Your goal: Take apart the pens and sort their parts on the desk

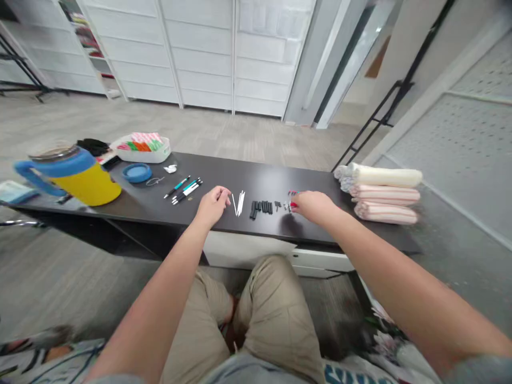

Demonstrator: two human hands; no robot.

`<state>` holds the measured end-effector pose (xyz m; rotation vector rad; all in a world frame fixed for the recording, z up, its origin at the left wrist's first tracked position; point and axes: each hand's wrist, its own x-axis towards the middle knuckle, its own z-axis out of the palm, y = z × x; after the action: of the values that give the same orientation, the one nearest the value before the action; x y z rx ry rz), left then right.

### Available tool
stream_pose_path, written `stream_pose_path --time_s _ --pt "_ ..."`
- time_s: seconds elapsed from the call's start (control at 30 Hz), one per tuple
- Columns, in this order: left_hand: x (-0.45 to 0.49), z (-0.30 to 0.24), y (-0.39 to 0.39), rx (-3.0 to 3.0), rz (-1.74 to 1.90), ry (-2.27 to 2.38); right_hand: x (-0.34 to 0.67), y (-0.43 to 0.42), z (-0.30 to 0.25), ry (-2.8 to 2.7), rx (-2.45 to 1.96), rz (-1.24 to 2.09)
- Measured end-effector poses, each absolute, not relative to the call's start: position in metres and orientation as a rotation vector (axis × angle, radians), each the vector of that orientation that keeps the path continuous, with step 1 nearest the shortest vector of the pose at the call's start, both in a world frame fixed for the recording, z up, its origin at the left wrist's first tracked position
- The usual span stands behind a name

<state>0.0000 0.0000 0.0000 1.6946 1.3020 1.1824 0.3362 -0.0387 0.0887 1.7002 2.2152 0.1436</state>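
Note:
My left hand hovers at the dark tabletop with its fingers curled together; whatever they may hold is hidden. Just right of it lie thin white sticks, like pen refills. Several short black tubes come after them, then tiny dark pieces. My right hand reaches down over small red and silvery parts, fingertips drawn together among them; what they pinch is too small to tell. Left of my left hand, several pens with black, white and teal barrels lie side by side.
A yellow-and-blue mug, a blue round lid and a white basket of colourful packets stand on the left of the table. Rolled towels are stacked at the right end. My knees sit against the front edge.

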Motion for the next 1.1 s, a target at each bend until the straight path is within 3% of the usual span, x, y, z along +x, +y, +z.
stream_pose_path --time_s 0.83,1.1 --pt "-0.001 -0.001 0.002 1.702 1.211 1.282 0.341 -0.043 0.094 2.369 1.733 0.174" --pt "0.0 -0.001 0.002 1.703 1.208 1.285 0.394 -0.067 0.109 2.447 2.216 0.238"
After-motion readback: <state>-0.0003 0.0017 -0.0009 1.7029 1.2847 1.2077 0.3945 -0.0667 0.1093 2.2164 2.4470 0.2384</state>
